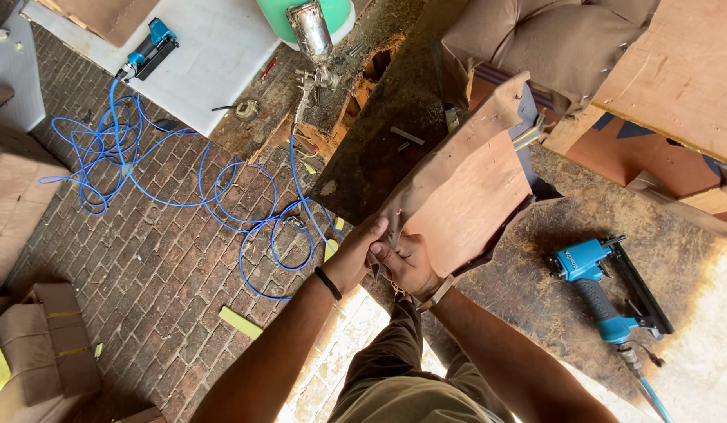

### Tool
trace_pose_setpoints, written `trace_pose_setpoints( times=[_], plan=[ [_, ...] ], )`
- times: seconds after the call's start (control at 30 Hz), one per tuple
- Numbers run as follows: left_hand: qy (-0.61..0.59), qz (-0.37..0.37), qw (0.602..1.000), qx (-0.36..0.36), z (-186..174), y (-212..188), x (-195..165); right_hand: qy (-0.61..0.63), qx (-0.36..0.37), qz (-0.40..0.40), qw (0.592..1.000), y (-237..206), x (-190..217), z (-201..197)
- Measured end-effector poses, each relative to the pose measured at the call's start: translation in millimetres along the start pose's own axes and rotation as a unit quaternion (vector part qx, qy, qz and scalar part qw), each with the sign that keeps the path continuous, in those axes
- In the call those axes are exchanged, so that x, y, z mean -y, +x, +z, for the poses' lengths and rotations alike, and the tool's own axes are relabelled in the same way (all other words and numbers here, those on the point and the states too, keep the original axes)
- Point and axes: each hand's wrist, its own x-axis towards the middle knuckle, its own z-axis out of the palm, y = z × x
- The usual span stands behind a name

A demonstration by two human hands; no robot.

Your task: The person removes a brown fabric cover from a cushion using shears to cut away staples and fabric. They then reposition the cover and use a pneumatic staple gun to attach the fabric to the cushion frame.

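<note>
Left hand (354, 254) and right hand (408, 265) both pinch brown fabric (395, 202) at the near corner of the plywood panel (465, 196) — pulled taut over that edge. Stapler (602, 294) lies right of the panel, untouched — corner fastening appears outstanding.

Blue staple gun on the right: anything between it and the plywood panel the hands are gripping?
Nothing: in the head view, only bare, dark worn worktop lies between the staple gun and the plywood panel.
</note>
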Motion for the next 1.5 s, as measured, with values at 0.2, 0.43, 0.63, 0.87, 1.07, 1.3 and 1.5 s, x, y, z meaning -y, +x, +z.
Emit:
trace_pose_setpoints(
  times=[0.2,0.43,0.63,0.87,1.07,1.3,1.5],
  plan=[
    [0.233,0.07,0.97,0.017,9.0,-4.0,0.7,-0.066,0.034,0.331,0.941,-39.6,48.2,-7.6],
    [0.324,0.044,0.945,-0.024,31.0,-9.1,-0.9,-0.672,-0.164,0.296,0.659,-149.7,66.6,-198.2],
    [0.375,0.127,0.918,-0.006,44.7,-9.4,0.0,-0.605,-0.21,0.388,0.663,-163.3,46.4,-241.4],
    [0.436,0.143,0.887,-0.053,52.4,-9.4,3.3,-0.324,-0.125,0.394,0.851,-131.7,130.8,-149.2],
    [0.386,0.213,0.898,-0.01,50.0,-2.3,11.4,-0.395,-0.056,0.263,0.878,-110.2,179.3,-66.0],
    [0.433,0.206,0.877,-0.036,61.2,-9.3,10.3,-0.454,-0.043,0.11,0.883,-101.5,187.6,-48.6],
    [0.431,0.236,0.866,-0.089,72.5,-23.9,6.0,-0.29,-0.183,0.324,0.882,-119.6,173.5,-94.7]
  ],
)
